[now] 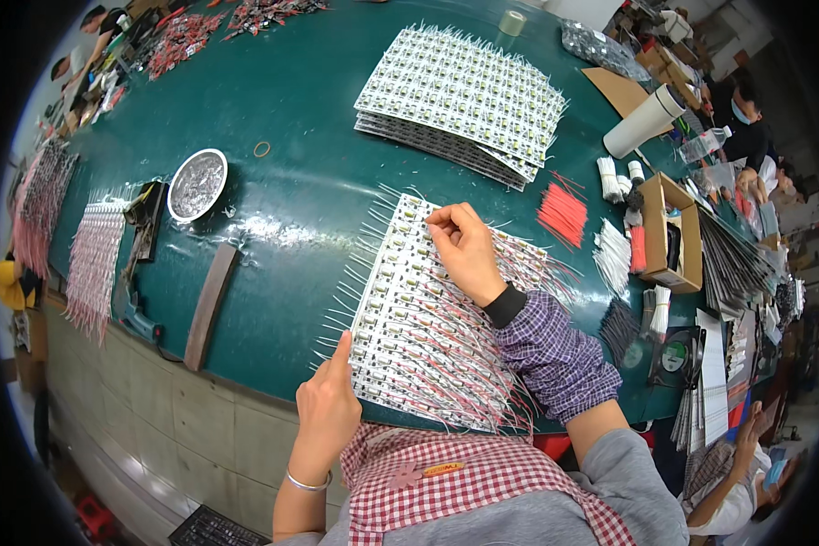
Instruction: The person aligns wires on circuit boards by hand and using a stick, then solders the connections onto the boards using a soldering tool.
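In front of me lies a white circuit board panel (387,305) with rows of small components. Thin white wires stick out past its left edge, and red, black and white wires (469,364) fan over its right side. My right hand (469,250) is over the panel's far part, thumb and fingertips pinched together; what they pinch is too small to make out. At the near left edge my left hand (329,400) has its index finger stretched along the panel, the other fingers curled. No held thing shows in it.
Beyond lies a stack of similar panels (460,96). A metal bowl (197,186), a brown bar (211,305) and wired panels (97,255) are on the left. To the right are red wires (562,215), white wires (611,257), a cardboard box (669,232) and a white tumbler (644,121).
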A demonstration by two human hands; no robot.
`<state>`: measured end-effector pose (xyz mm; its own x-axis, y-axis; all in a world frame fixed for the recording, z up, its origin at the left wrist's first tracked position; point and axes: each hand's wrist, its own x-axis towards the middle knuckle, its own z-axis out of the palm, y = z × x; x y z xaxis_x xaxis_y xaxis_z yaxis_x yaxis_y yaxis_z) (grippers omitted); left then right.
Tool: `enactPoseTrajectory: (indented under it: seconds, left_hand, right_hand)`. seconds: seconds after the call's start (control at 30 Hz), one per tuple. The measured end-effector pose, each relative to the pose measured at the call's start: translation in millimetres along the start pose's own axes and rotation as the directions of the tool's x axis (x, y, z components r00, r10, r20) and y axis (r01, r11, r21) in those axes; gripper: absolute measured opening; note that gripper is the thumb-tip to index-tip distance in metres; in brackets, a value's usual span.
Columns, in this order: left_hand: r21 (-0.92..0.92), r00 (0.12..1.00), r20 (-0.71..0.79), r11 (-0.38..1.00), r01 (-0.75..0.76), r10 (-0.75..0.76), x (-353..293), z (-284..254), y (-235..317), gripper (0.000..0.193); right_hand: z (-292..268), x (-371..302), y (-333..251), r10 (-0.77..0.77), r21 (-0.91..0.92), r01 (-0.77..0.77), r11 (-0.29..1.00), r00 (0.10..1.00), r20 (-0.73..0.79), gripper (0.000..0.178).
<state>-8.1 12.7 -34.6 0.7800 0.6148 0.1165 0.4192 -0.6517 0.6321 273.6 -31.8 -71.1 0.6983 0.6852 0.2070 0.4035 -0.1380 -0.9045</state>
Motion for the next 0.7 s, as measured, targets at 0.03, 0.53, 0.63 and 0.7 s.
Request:
enactPoseTrajectory:
  seconds: [0.03,0.53,0.63,0.7]
  left_hand:
    - [-0.007,1.0,-0.002,1.0,0.003,-0.003,0,1,0,0.05]
    - [0.06,0.999,-0.042,0.998,-0.001,0.003,2,8,-1,0.052]
    - [0.098,0.999,-0.033,0.995,-0.02,0.023,11,10,1,0.053]
    - [0.124,0.999,-0.035,0.992,-0.037,0.042,18,11,3,0.054]
  right_hand:
    - [0,0,0,0.0,0.014,0.0,1.0,1.0,0.001,0.007]
    - [-4,1,0,0.037,0.036,-0.038,0.999,0.999,0.024,0.007]
    - [-5,0,0,0.029,0.046,-0.031,0.998,0.999,0.03,0.006]
    - [-6,0,0,0.054,0.049,-0.056,0.997,0.998,0.035,0.006]
